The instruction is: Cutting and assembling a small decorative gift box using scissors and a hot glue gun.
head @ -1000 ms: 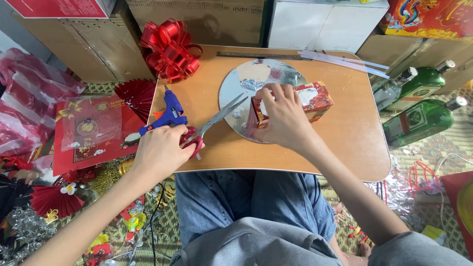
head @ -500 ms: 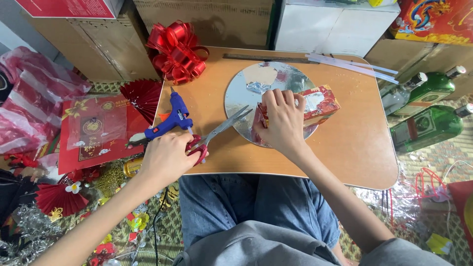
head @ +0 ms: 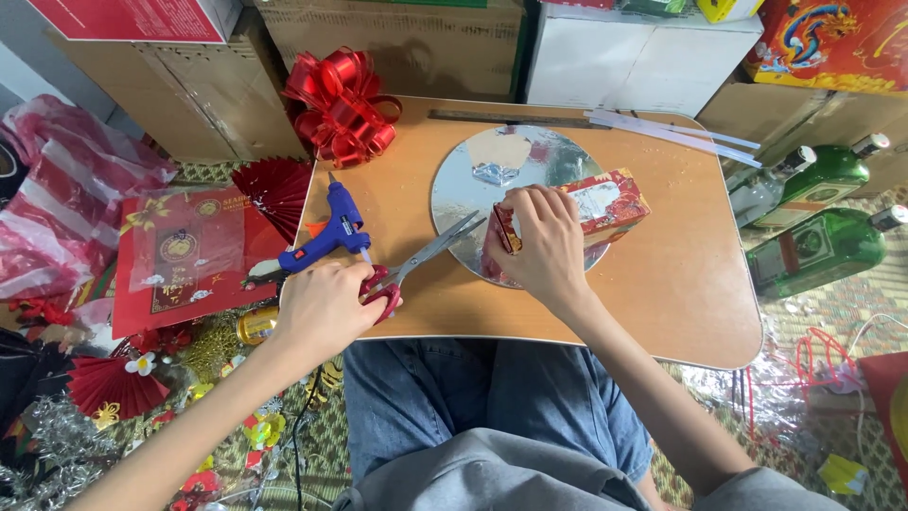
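My left hand (head: 326,308) grips the red handles of a pair of scissors (head: 426,255), whose blades lie flat on the small wooden table (head: 662,284) and point at a round silver disc (head: 473,185). My right hand (head: 539,241) presses down on the near end of a red decorated box (head: 610,203) that lies on the disc. A blue glue gun (head: 326,237) rests just beyond my left hand.
A red ribbon bow (head: 340,104) sits at the table's far left corner, a ruler and white strips (head: 662,132) along the far edge. Two green bottles (head: 813,218) lie to the right. Red decorations, a red flat packet (head: 184,260) and cardboard boxes surround the table.
My left hand with the scissors has drawn slightly back toward me. The right hand stays pressed on the red box.
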